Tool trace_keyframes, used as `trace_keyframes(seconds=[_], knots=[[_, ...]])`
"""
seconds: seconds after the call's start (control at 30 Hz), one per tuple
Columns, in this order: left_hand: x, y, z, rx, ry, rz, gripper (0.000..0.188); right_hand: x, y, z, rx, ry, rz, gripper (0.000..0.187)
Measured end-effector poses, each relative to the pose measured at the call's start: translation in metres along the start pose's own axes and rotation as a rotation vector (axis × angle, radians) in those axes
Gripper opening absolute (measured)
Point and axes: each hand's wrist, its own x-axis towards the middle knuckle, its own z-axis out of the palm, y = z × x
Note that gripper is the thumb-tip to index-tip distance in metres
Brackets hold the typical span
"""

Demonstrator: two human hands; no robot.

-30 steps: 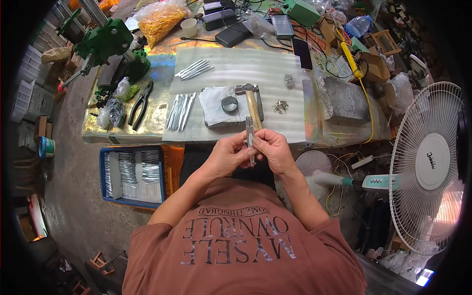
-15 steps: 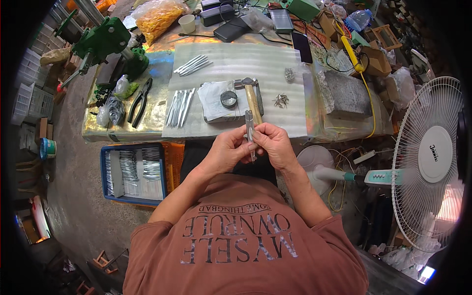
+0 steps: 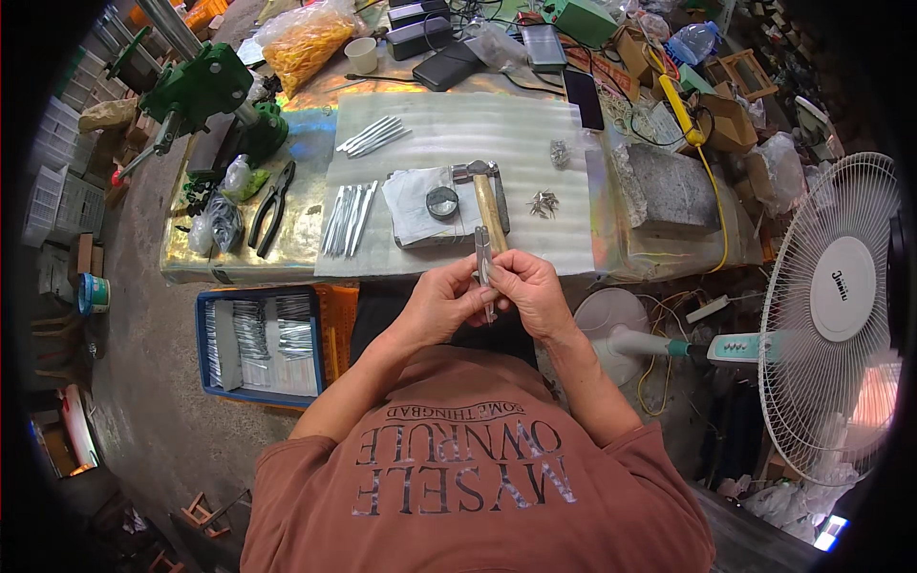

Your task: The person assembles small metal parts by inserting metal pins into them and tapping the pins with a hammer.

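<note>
Just off the table's front edge, my left hand (image 3: 441, 304) and my right hand (image 3: 529, 294) pinch one slim silver metal piece (image 3: 482, 250) between thumbs and fingers. It stands nearly upright, its upper end showing two narrow sides; my fingers cover its middle. Behind it a hammer (image 3: 488, 198) with a wooden handle lies on a dark flat block (image 3: 432, 241). White paper (image 3: 405, 212) and a round black tin (image 3: 442, 201) rest on that block too. Silver metal strips (image 3: 350, 221) lie to the left, with another bundle of strips (image 3: 373, 137) farther back. Small metal pins (image 3: 543, 203) are heaped on the right.
White foam sheeting (image 3: 458, 124) covers the table's middle. Black-handled pliers (image 3: 272, 210) and a green press (image 3: 205, 91) stand left. A stone block (image 3: 669, 188) lies right, near a white fan (image 3: 841, 296). Below left sits a blue crate (image 3: 258, 387) of metal strips.
The view has shifted slightly, so the table sits a little lower in the picture. Both hands keep their pinch on the metal piece.
</note>
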Motion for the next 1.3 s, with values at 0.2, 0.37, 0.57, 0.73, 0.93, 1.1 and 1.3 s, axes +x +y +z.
trace_keyframes(seconds=[0.2, 0.37, 0.57, 0.73, 0.93, 1.1, 1.3], knots=[[0.001, -0.002, 0.0, -0.043, -0.022, 0.005, 0.036, -0.001, 0.001, 0.0, -0.017, 0.02, -0.007, 0.015], [0.002, -0.006, -0.002, -0.097, -0.034, -0.005, 0.035, -0.001, 0.001, 0.001, -0.018, 0.031, -0.01, 0.015], [0.003, -0.008, -0.003, -0.112, -0.039, -0.017, 0.035, -0.002, 0.002, 0.0, -0.019, 0.025, -0.014, 0.016], [0.002, -0.008, -0.003, -0.113, -0.043, -0.014, 0.036, -0.002, 0.004, -0.001, -0.011, 0.026, -0.003, 0.018], [0.003, -0.009, -0.004, -0.118, -0.037, -0.03, 0.036, -0.001, 0.001, 0.001, -0.001, 0.022, -0.001, 0.019], [0.005, -0.001, -0.003, -0.08, -0.039, -0.014, 0.034, 0.001, -0.002, 0.002, -0.002, 0.031, -0.006, 0.019], [0.007, 0.006, 0.0, -0.059, -0.028, -0.002, 0.034, 0.003, -0.003, 0.0, 0.01, 0.037, -0.01, 0.019]])
